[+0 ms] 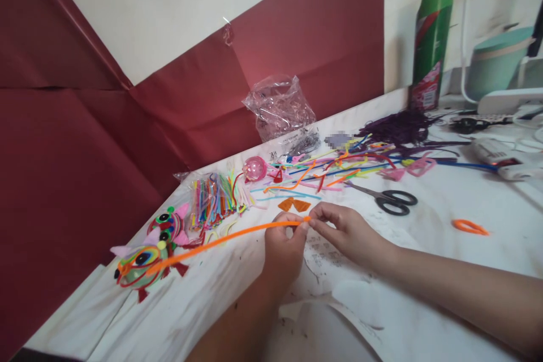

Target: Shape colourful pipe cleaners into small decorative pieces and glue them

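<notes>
A long orange pipe cleaner (220,240) stretches from the lower left up to my two hands. My left hand (282,246) is closed round it near its right end. My right hand (343,226) pinches the very tip just to the right of the left hand. Both hands hover over the white table (445,249). Two small orange folded pieces (294,204) lie just beyond my fingers. Two colourful pipe-cleaner fish figures (139,263) sit at the table's left end, under the far end of the pipe cleaner.
Black-handled scissors (388,199) lie right of my hands. Loose coloured pipe cleaners (331,172), a bundle of short ones (214,201), a pink ball (254,168) and a clear plastic bag (280,104) lie behind. An orange loop (470,227), a glue gun (503,158) and a green bottle (430,45) are at right.
</notes>
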`<state>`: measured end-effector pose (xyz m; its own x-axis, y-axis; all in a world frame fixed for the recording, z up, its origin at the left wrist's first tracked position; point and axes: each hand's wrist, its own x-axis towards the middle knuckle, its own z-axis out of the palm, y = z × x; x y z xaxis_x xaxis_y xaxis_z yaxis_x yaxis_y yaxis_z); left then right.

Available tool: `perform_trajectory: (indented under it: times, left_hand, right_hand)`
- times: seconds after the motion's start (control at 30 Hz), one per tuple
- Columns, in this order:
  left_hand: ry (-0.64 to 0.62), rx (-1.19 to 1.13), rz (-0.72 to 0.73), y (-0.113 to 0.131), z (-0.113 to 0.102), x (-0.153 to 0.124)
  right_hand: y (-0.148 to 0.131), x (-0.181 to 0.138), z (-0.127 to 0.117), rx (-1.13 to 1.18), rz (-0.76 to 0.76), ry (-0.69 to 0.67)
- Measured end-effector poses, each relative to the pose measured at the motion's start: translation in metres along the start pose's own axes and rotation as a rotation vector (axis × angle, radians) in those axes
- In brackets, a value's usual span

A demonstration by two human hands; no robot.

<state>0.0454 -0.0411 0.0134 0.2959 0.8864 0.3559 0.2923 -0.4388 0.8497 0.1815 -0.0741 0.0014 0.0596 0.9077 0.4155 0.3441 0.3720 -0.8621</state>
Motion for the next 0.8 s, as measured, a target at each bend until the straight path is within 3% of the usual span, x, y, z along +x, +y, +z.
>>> perform_trajectory:
  times: [0.2,0.37,0.6,0.8]
  left_hand:
    - [-0.028,0.011,-0.011,-0.002,-0.002,0.001]
    - [-0.092,0.111,-0.028,0.000,-0.006,0.006]
    - [-0.252,0.274,0.122,-0.001,-0.013,0.010]
    - [-0.277,0.257,0.070,-0.001,-0.013,0.010]
  right_hand:
    - [0.002,0.002,-0.001,-0.049,0.011,-0.066]
    - [0.002,0.006,-0.007,-0.239,-0.043,-0.175]
    - [0.006,0.008,-0.016,-0.396,-0.148,-0.335]
    - [0.006,0.008,-0.019,-0.434,-0.164,-0.392]
